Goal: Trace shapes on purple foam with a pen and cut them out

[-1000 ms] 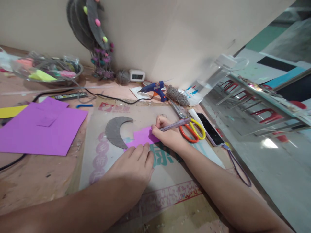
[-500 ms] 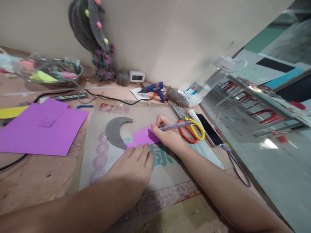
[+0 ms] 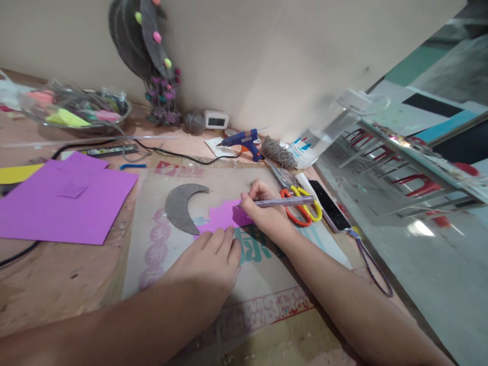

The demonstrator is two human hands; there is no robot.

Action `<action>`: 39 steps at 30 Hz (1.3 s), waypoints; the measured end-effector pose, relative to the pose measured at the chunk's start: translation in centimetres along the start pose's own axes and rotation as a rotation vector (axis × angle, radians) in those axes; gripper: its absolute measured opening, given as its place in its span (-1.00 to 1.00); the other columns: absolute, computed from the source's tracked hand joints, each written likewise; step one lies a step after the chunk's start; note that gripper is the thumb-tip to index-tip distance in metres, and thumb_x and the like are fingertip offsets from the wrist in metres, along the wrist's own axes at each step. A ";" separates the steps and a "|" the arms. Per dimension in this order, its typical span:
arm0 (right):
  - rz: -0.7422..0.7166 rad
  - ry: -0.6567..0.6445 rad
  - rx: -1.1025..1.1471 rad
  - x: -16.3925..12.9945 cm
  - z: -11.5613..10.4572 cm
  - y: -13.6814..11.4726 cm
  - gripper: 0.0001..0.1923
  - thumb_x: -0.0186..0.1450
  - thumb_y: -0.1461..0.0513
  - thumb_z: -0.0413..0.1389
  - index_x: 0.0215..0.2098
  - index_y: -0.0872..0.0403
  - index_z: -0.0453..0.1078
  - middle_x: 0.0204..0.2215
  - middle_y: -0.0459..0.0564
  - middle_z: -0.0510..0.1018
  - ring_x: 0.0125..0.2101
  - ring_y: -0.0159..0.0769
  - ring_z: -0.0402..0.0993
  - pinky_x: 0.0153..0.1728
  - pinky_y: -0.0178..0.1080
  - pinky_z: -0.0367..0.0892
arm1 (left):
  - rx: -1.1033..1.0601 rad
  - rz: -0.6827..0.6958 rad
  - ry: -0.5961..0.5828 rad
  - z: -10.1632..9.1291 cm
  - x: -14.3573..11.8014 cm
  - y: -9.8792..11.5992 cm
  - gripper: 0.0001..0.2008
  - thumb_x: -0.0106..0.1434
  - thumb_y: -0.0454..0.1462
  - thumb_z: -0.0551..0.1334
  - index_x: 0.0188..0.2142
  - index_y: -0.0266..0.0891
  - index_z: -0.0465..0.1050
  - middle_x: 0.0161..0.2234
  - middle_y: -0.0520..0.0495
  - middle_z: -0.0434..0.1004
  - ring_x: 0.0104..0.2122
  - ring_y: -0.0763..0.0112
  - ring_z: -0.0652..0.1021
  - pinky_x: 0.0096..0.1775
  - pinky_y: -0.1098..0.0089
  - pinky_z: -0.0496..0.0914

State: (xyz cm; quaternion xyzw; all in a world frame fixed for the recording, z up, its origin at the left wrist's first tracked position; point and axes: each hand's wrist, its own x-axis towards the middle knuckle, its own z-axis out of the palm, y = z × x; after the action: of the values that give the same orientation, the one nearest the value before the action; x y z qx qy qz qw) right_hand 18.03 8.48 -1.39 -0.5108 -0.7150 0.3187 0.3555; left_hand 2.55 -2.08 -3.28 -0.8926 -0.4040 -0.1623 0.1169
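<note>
Purple piece [image 3: 224, 216]: on printed sheet [image 3: 244, 277] beside grey crescent [image 3: 182, 206]. Left hand [image 3: 208, 259] flat, fingertips pinning near edge. Right hand [image 3: 265, 213], grip clenched on pen [image 3: 284, 202]. Best pressed firmly, traced slowly.

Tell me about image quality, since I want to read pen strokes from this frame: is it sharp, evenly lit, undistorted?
Head view: light is soft and even; the right hand with its pen and the purple paper are fairly sharp, but no strokes are legible; wide-angle bending curves the edges, and the left hand looms large; bright glare on the glass at right.
</note>
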 end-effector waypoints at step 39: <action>-0.115 -0.041 -0.124 0.9 0.8 1.2 -0.75 0.16 0.26 0.02 -0.57 -0.02 0.01 -0.65 -0.22 0.14 -0.58 -0.37 0.12 -0.51 -0.29 0.06 | 0.005 0.010 0.001 0.3 -0.3 0.0 -0.68 0.32 -0.30 0.14 -0.03 -0.48 0.49 -0.04 -0.41 0.57 -0.15 0.06 0.56 -0.18 0.15 0.41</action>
State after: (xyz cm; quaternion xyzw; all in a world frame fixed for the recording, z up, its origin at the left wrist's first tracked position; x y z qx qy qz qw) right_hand 17.74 9.55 -2.62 -0.4831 -0.7688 0.2632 0.3261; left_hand 2.40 -2.14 -3.69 -0.8942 -0.3998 -0.1613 0.1202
